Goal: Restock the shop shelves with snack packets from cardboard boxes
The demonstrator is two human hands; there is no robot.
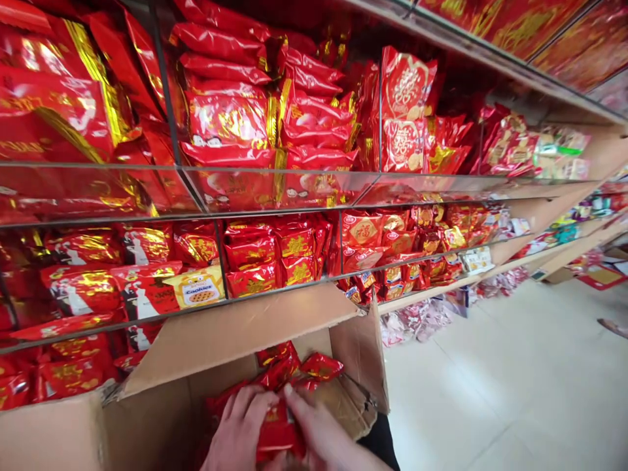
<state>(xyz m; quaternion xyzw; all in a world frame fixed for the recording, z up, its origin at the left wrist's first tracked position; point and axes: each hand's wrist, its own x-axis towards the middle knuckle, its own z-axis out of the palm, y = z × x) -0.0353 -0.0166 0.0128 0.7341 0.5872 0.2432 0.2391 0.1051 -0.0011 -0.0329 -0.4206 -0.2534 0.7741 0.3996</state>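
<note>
Inside an opened cardboard box [235, 330] at the bottom of the view, both my hands are on shiny red snack packets [277, 432]. My left hand [240, 422] curls its fingers over the left side of these packets. From the right, my right hand [316, 425] presses against them, its lower part cut off by the frame edge. The packets are gripped between the two hands; how many there are I cannot tell. Just beyond my fingertips, further loose red packets [321, 366] lie in the box.
A shelf with a clear front ledge [275, 190] holds stacked red and gold packets [230, 118] in divided compartments. Below it, a lower row includes a yellow cookies packet [199, 288]. Pale floor tiles [481, 373] stretch to the right, with pinkish packets [417, 320] under the shelf.
</note>
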